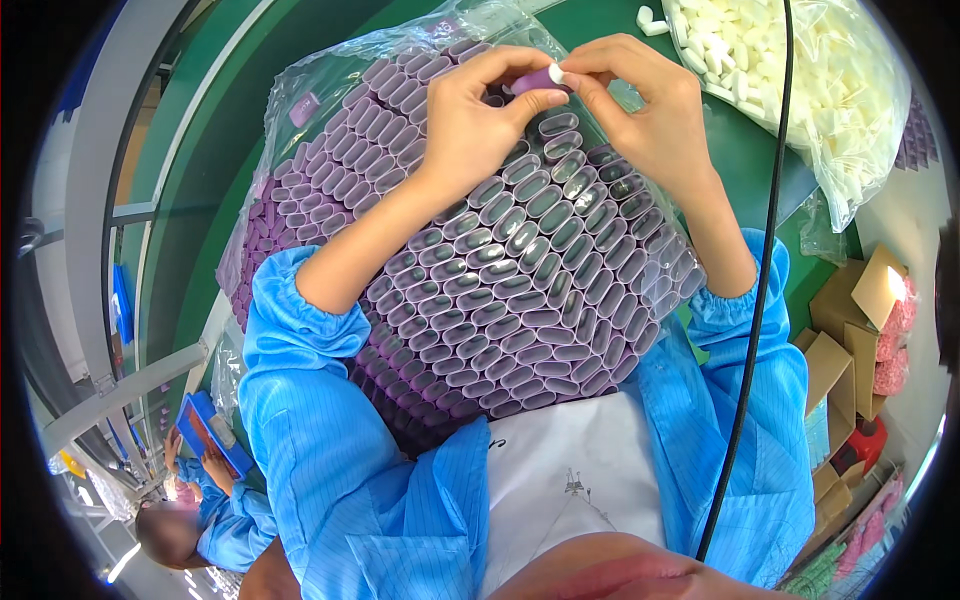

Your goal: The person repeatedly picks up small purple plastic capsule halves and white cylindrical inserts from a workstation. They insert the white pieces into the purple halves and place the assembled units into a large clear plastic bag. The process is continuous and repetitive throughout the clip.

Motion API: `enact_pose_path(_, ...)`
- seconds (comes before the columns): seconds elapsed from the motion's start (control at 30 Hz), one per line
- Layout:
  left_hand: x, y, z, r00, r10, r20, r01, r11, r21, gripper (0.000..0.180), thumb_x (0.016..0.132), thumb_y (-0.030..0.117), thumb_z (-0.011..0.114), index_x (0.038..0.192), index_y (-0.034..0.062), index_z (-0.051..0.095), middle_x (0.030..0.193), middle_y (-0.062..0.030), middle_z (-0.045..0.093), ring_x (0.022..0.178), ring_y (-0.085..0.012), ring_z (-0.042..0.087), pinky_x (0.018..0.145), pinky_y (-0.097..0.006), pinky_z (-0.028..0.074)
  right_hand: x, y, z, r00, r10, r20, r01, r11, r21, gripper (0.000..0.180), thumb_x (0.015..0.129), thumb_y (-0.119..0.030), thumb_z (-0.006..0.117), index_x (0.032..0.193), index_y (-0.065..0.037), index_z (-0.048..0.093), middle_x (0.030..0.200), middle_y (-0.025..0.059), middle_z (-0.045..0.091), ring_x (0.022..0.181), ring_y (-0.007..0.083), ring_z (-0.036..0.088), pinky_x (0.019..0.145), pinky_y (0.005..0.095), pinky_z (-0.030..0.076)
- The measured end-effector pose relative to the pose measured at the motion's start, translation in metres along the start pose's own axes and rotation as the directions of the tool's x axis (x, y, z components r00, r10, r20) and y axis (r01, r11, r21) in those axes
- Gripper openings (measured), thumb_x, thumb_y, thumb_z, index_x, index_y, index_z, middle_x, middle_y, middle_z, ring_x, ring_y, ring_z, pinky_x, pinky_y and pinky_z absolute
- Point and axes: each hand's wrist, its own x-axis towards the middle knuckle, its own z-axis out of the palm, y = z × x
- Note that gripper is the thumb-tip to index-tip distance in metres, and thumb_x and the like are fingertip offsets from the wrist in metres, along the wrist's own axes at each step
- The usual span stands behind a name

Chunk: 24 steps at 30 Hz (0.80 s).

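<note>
My left hand (468,135) pinches a small purple oval plastic shell (534,81) between thumb and fingers, above the far edge of the heap. A white plug-like piece (556,74) shows at the shell's right end, and the closed fingertips of my right hand (655,115) meet it there. How far the white piece sits inside is hidden. Below my hands lie many similar purple shells (520,235), packed side by side with their oval openings facing up. They rest in a clear plastic bag (345,75).
At the far right, a clear bag (850,125) holds many white pieces, with a few loose ones (651,22) on the green table (590,22). A black cable (765,270) hangs in front. Cardboard boxes (835,350) stand at right. At lower left, another person (225,525) handles a blue tray (215,435).
</note>
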Motion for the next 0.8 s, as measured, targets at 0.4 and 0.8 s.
enact_pose_path(0.4, 0.003, 0.003, -0.001, 0.996, -0.092, 0.007, 0.088, 0.923, -0.374, 0.029, 0.078, 0.003, 0.076, 0.104, -0.001, 0.065, 0.095, -0.0072, 0.069, 0.088, -0.0134, 0.066, 0.08, -0.027, 0.052, -0.002, 0.012, -0.005, 1.0, 0.006, 0.013, -0.008, 0.989, 0.147, 0.011, 0.079, -0.001, 0.069, 0.09, -0.002, 0.069, 0.088, 0.0085, 0.068, 0.077, 0.0211, 0.066, 0.067, 0.0281, 0.052)
enact_pose_path(0.8, 0.002, 0.004, -0.001, 0.991, -0.121, 0.061, 0.136, 0.882, -0.452, 0.028, 0.082, -0.001, 0.07, 0.109, -0.0026, 0.061, 0.099, -0.0104, 0.067, 0.089, -0.0154, 0.065, 0.08, -0.028, 0.054, 0.001, 0.009, -0.002, 0.952, -0.306, -0.006, 0.306, 0.951, -0.044, 0.024, 0.073, 0.002, 0.072, 0.096, -0.002, 0.07, 0.089, 0.0079, 0.065, 0.078, 0.0211, 0.061, 0.063, 0.0294, 0.051)
